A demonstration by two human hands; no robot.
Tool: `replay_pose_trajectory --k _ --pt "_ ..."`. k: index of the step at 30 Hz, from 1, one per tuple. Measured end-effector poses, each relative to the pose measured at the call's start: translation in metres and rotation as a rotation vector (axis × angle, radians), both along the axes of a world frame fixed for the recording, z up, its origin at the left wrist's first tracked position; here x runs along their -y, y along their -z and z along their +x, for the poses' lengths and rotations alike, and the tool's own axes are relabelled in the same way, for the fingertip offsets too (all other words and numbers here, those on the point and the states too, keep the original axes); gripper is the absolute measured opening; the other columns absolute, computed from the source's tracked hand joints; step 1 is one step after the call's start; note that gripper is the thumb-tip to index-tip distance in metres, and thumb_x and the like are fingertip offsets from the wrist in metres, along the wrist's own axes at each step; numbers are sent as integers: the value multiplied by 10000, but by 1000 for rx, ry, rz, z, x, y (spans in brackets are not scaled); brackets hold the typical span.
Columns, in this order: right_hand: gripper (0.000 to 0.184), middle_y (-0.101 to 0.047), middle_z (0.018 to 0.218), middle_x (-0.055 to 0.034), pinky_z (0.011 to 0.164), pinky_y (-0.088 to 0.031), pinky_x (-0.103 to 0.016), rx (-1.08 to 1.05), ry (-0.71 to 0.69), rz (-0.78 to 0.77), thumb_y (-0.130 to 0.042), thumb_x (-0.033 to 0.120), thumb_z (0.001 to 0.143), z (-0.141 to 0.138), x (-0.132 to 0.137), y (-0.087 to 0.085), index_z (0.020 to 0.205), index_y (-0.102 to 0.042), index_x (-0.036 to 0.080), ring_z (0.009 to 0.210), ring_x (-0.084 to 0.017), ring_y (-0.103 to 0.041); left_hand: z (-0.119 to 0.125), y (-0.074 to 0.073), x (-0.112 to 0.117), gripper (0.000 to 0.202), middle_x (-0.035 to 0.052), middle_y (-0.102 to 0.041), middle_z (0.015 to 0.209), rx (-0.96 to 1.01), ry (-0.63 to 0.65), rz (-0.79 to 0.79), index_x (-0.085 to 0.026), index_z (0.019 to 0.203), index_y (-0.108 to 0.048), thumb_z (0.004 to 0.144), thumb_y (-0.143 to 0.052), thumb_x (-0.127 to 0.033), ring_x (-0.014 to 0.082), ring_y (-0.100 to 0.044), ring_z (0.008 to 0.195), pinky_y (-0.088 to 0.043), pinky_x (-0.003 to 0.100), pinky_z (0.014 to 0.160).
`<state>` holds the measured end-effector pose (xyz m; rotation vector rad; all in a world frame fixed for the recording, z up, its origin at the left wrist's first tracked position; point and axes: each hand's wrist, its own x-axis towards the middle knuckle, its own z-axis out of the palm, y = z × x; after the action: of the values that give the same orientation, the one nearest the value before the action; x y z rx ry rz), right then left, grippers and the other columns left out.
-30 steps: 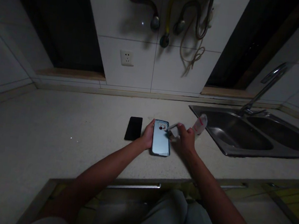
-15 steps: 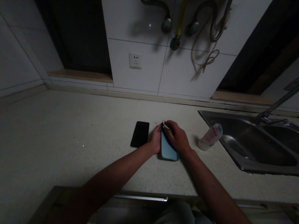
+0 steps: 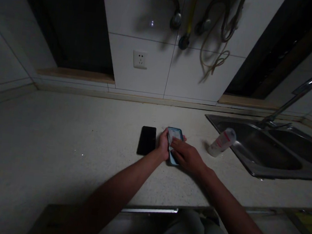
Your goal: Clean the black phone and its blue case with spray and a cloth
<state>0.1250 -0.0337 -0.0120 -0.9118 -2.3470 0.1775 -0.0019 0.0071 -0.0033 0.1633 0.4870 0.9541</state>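
Two-handed, worked on the blue phone point(image 3: 177, 133), which lay flat near the middle of the counter point(image 3: 58, 140), just right of a black phone point(image 3: 147, 140).

1. Steadied the blue phone with the left hand point(image 3: 163, 147), set between the two phones, fingers curled narrow against the left long edge.
2. Laid the right hand point(image 3: 187, 155) over the near half of the blue phone, fingers nearly straight and close together on a small pale piece point(image 3: 171, 139) resting on the phone. Could not tell whether pinched or only pressed.

Writing and labels:
- Read no brand on either phone; too dim.
- Noted a red marking on the pale bottle point(image 3: 222, 142); too small to read.
- Noted a white wall socket point(image 3: 140, 59) on the far tiles; could not make out lettering.

Containers:
- Found the bottle tilted on the counter, far end at the left rim of the steel sink point(image 3: 250, 171), right of both hands and apart from them. Could not tell its contents.
- Counted two bowls in the sink, both dark, with a tap point(image 3: 294, 96) at the far side.

Saw hoses point(image 3: 223, 27) hung on the far wall above the phones.
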Motion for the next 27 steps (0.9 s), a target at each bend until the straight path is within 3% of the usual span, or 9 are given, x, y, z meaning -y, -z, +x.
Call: replay_pose_trajectory --k 6,12,17,27 --pt "345 -735 1221 -92 1059 -533 -426 30 -117 20 -494 237 979 10 44 -5 1270 -679 246 1224 -253 -651 -3 2 3 581 149 -725 849 -8 -55 40 -108 1123 -663 968 -294 -529 280 -715 797 -565 473 797" --pt "345 -726 1236 -93 1054 -543 -456 126 -60 52 -544 212 951 28 67 -5 1260 -685 275 1167 -260 -685 1 6 4 570 144 -712 835 -40 -11 72 -123 1040 -674 960 -302 -547 251 -678 706 -558 420 719" --pt "246 -757 1156 -95 1083 -502 -518 212 -54 93 -586 188 929 45 55 -12 1093 -750 272 1094 -262 -715 0 9 1 579 141 -711 819 -66 5 85 -134 944 -681 956 -296 -567 257 -679 705 -549 412 719" --pt "258 -748 1181 -62 1095 -432 -545 222 29 98 -645 142 860 48 7 -21 1035 -766 286 1140 -291 -668 4 7 -3 639 136 -705 767 -64 69 64 -128 914 -696 943 -313 -638 276 -691 733 -551 409 739"
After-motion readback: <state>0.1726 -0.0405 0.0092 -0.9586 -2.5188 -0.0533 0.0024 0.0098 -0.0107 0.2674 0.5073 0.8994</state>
